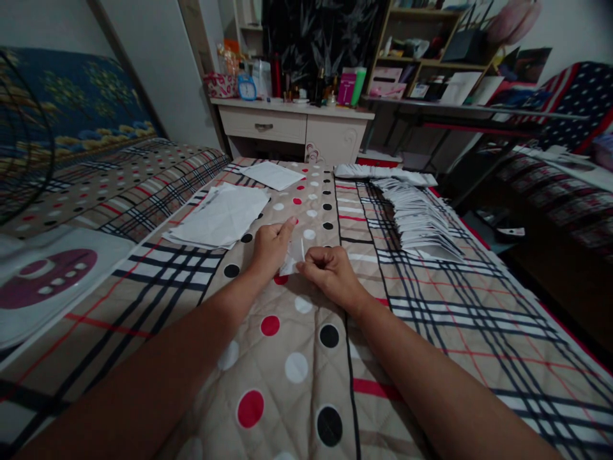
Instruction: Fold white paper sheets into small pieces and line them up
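Above the middle of the bed, my left hand [272,246] grips a small white piece of paper [290,260], thumb pointing up and away. My right hand [330,271] pinches the near right edge of the same paper, its fingers curled. The paper looks folded, but the hands cover part of it. Left of my hands lies a stack of white sheets [225,214], with a further white sheet [272,174] beyond it. To the right, a long row of overlapping folded white papers [416,214] runs away from me, and another bundle of papers [383,172] lies across its far end.
The patterned quilted bedspread [297,345] lies under everything. A white plastic bag [52,275] with a maroon print rests at the left edge. Beyond the bed stand a white dresser [282,124] with bottles and a clock, and a grey table [479,108] at the right.
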`<act>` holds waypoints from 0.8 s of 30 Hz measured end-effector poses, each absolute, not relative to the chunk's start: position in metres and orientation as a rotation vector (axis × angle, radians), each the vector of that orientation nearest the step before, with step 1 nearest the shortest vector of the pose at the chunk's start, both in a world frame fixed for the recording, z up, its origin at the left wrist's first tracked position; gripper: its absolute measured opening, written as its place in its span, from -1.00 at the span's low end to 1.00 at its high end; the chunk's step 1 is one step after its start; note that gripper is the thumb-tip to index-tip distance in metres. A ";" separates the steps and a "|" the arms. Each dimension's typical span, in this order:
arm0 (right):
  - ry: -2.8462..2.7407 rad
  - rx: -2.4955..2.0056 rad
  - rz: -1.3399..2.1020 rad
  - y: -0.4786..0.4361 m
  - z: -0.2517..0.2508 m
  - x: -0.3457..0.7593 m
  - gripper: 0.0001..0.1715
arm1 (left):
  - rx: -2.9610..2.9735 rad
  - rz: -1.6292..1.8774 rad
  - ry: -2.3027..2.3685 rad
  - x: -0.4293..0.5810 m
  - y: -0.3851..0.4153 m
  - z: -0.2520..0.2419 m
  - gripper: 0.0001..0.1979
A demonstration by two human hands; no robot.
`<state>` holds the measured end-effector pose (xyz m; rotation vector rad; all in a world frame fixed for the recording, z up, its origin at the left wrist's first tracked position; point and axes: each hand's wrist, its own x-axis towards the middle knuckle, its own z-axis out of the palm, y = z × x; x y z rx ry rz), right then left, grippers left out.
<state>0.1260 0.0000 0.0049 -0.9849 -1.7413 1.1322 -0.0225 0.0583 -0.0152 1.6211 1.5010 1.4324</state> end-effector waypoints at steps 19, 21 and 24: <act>-1.517 -1.065 1.266 0.013 -0.006 0.131 -0.59 | 1.886 1.335 1.274 -0.028 0.050 -0.008 -0.64; -1.474 -1.049 1.213 0.016 -0.007 0.133 -0.62 | 1.993 1.256 1.245 -0.030 0.050 -0.007 -0.68; -1.373 -1.046 1.118 0.021 -0.009 0.137 -0.67 | 1.959 1.114 1.192 -0.030 0.049 -0.008 -0.67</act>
